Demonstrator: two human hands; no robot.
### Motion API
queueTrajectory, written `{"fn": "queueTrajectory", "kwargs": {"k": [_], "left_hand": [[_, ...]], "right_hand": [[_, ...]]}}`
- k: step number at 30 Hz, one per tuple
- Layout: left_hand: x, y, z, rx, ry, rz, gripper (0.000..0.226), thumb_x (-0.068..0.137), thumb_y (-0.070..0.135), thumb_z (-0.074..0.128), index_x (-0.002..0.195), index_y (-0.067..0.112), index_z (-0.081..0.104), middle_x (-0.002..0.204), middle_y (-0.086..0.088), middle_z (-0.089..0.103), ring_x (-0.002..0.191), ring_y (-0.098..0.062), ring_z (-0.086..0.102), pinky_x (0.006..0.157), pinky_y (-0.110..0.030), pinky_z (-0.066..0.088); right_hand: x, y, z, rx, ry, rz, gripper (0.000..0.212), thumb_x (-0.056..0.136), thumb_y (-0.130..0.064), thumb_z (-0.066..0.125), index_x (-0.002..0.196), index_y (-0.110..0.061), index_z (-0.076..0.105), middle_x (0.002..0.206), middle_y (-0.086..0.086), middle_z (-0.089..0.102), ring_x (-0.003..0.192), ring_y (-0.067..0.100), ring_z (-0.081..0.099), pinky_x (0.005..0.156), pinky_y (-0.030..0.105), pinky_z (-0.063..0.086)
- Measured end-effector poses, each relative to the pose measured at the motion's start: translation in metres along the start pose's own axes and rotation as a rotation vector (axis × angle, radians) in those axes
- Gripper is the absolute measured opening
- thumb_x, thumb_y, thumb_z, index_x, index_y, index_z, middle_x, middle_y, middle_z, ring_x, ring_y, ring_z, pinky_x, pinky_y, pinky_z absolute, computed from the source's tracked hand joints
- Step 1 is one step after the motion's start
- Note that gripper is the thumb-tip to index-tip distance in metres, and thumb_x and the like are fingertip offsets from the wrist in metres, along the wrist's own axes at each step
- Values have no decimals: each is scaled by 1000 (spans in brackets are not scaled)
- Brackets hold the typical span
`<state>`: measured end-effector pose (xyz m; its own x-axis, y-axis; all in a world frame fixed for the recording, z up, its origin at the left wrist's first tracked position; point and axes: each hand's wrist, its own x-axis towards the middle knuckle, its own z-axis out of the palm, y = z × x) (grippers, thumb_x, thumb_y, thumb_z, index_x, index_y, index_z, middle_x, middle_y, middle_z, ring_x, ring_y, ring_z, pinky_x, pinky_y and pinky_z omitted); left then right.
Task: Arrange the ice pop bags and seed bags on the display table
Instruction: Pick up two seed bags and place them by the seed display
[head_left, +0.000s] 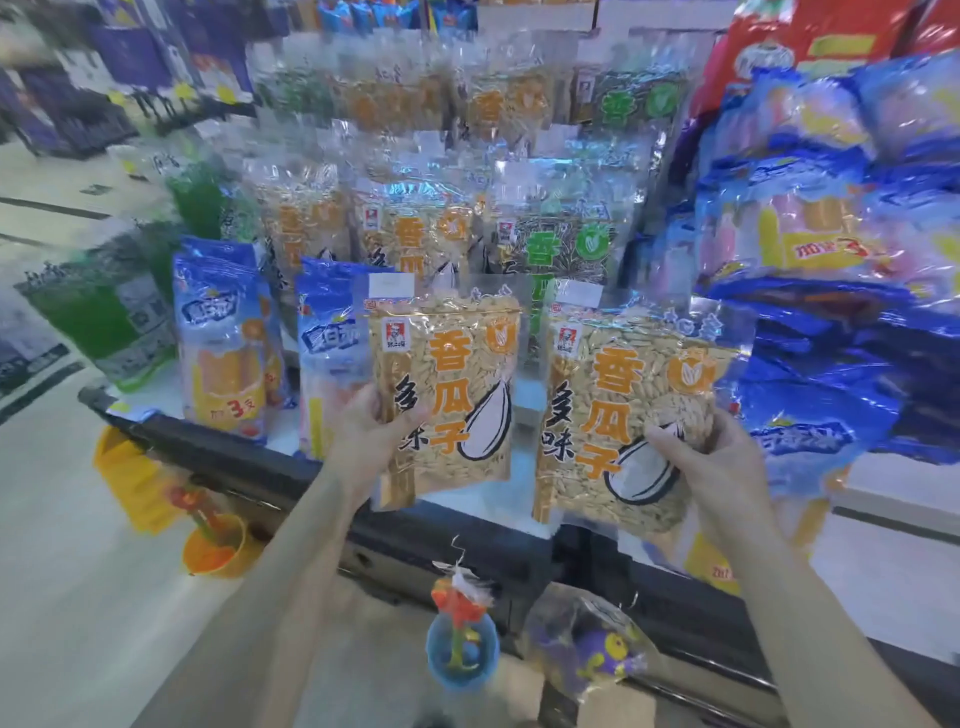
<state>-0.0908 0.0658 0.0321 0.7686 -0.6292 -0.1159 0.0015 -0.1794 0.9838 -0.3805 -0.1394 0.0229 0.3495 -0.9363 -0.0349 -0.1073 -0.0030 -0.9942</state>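
Table (322, 470) front: hands (371, 431) (711, 467) gripping seed bags (447, 395)

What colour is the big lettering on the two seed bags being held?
Orange, on both seed bags, clearest in the head view.

The white-topped display table with a dark front rim (332, 470) carries upright blue ice pop bags (223, 343) at its left front, rows of clear seed bags (415, 234) behind, and stacked blue bags (810, 322) at right.
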Motion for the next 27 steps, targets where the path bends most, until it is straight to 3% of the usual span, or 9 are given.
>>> {"fn": "queueTrajectory", "kwargs": {"k": [4, 8, 12, 15, 19, 23, 27], "left_hand": [[44, -10, 12, 34, -111, -35, 35, 85, 21, 81, 116, 23, 65, 110, 7, 78, 100, -9, 75, 94, -44, 59], [82, -19, 25, 41, -215, -64, 42, 77, 30, 86, 114, 25, 67, 111, 7, 78, 105, -15, 74, 97, -51, 58], [107, -26, 43, 66, -304, -40, 31, 84, 19, 83, 109, 25, 65, 110, 7, 76, 104, -13, 72, 100, -49, 56], [117, -31, 52, 48, -375, -58, 31, 85, 18, 82, 109, 24, 63, 114, 6, 73, 106, -12, 70, 104, -49, 53], [134, -47, 55, 82, -445, -39, 63, 63, 54, 88, 114, 27, 61, 125, 2, 71, 117, -16, 67, 108, -50, 50], [143, -58, 53, 85, -490, -44, 52, 75, 42, 88, 116, 30, 60, 125, 7, 70, 115, -8, 66, 109, -48, 49], [153, -70, 50, 116, -486, -45, 70, 61, 65, 88, 118, 33, 61, 126, 8, 72, 119, -13, 67, 107, -50, 51]], "right_hand": [[-5, 3, 6, -18, 58, 7, 46, 79, -19, 88, 120, -15, 69, 111, 2, 79, 104, 21, 75, 100, 49, 57], [-13, 2, 16, -20, 134, 4, 66, 62, -46, 89, 117, -16, 71, 110, 1, 81, 106, 23, 75, 103, 54, 55], [-16, 4, 27, -7, 210, 43, 70, 57, -56, 91, 116, -24, 71, 110, -5, 81, 106, 19, 75, 102, 54, 55], [-16, 8, 32, 3, 274, 58, 86, 47, -69, 92, 117, -24, 70, 110, -5, 81, 105, 19, 76, 101, 54, 56], [-13, 10, 35, -4, 319, 57, 70, 59, -49, 92, 119, -20, 71, 111, -2, 81, 106, 21, 76, 101, 55, 56], [-7, 14, 36, 5, 327, 70, 52, 74, -27, 92, 121, -20, 71, 112, -2, 81, 106, 22, 76, 101, 55, 57], [-4, 12, 42, 19, 316, 71, 40, 81, -18, 88, 117, -21, 71, 109, -4, 81, 105, 19, 76, 101, 51, 57]]}}
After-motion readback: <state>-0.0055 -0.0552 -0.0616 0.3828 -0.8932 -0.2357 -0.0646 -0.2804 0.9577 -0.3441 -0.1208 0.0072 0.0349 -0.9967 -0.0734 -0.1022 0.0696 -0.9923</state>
